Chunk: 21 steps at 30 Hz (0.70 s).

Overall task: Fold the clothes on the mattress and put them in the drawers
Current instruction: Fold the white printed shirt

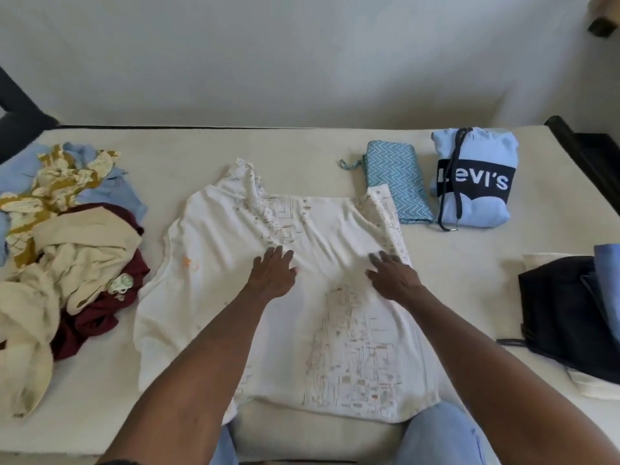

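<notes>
A white top with a faint printed pattern (214, 250) lies spread flat in the middle of the cream mattress (302, 142), neckline away from me. My left hand (273, 275) rests palm down on its chest area, fingers apart. My right hand (394, 275) presses flat on the cloth near the top's right edge, fingers also spread. Neither hand grips the cloth. An unfolded heap of clothes (67, 250) in cream, maroon, mustard print and light blue sits at the left.
A folded blue zigzag garment (396, 182) and a folded light-blue Levi's hoodie (476, 179) lie at the back right. A stack of dark and blue folded clothes (570, 317) sits at the right edge. A wall runs behind the mattress. No drawers are in view.
</notes>
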### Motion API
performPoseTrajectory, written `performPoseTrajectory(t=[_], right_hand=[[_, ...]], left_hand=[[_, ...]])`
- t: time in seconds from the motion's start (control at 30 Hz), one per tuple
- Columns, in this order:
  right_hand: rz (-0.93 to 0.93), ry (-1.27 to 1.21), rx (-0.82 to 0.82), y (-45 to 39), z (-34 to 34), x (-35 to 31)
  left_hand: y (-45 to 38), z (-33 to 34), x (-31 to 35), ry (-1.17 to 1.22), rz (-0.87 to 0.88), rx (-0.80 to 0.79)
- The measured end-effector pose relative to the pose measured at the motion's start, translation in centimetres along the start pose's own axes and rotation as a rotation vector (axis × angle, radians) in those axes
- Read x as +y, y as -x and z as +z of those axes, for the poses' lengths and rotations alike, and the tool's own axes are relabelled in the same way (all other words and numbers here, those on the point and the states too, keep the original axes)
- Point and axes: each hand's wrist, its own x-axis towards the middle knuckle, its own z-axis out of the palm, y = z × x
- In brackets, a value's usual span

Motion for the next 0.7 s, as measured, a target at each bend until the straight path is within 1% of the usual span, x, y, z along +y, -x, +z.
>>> performPoseTrajectory(t=[0.03, 0.1, 0.17, 0.2, 0.23, 0.27, 0.3, 0.33, 0.37, 0.4, 0.47, 0.5, 0.53, 0.57, 0.6, 0.63, 0.67, 0.7], right_hand=[[0.104, -0.014, 0.033, -1.3, -0.2, 0.9], [0.29, 0.018, 0.125, -3.5, -1.0, 1.9], [0.333, 0.128, 0.179, -5.3, -2.4, 1.2], [0.29, 0.175, 0.236, -6.7, -2.7, 0.9], [0.176, 0.172, 0.297, -7.9, -2.7, 0.6], [0.039, 0.139, 0.281, -9.1, -2.5, 0.4], [-0.076, 0.096, 0.199, -10.0, -2.3, 0.4], [-0.116, 0.071, 0.1, -10.7, -2.2, 0.7], [-0.075, 0.081, 0.009, -11.6, -1.8, 1.2], [0.023, 0.089, -0.041, -12.2, -1.5, 1.7], [0.239, 0.055, -0.009, -12.7, -0.6, 1.5], [0.283, 0.053, 0.051, -12.6, -0.2, 0.6], [0.25, 0.068, 0.13, -12.7, 0.4, -1.1], [0.169, 0.094, 0.206, -12.5, 1.0, -1.9], [0.06, 0.107, 0.226, -12.6, 1.7, -2.8], [-0.022, 0.102, 0.186, -12.7, 2.4, -3.1], [-0.03, 0.07, 0.116, -12.9, 2.7, -2.9], [0.027, 0.029, 0.049, -12.9, 2.9, -2.6]], left_hand=[[-1.5, 0.1, 0.3, 0.003, -0.008, -0.022], [-3.7, 0.3, 0.8, 0.057, -0.107, -0.066], [-5.2, 0.5, 0.9, 0.074, -0.179, -0.071], [-6.1, 0.8, 1.0, 0.073, -0.176, -0.065], [-6.7, 1.0, 1.0, 0.076, -0.155, -0.069], [-7.5, 1.2, 0.9, 0.082, -0.131, -0.085], [-8.0, 1.3, 0.8, 0.086, -0.116, -0.106], [-8.5, 1.5, 0.6, 0.086, -0.113, -0.124], [-9.1, 1.6, 0.3, 0.084, -0.118, -0.139], [-9.4, 1.7, 0.1, 0.078, -0.118, -0.146], [-9.6, 1.9, -0.4, 0.077, -0.104, -0.149], [-9.7, 2.0, -0.4, 0.076, -0.097, -0.142], [-9.6, 2.0, -0.8, 0.086, -0.099, -0.131], [-9.5, 2.1, -0.5, 0.103, -0.088, -0.118], [-9.3, 2.3, -0.6, 0.123, -0.078, -0.093], [-9.0, 2.5, -0.7, 0.146, -0.059, -0.06], [-8.6, 2.7, -1.1, 0.172, -0.029, -0.02], [-7.6, 3.1, -1.9, 0.178, 0.001, 0.016]])
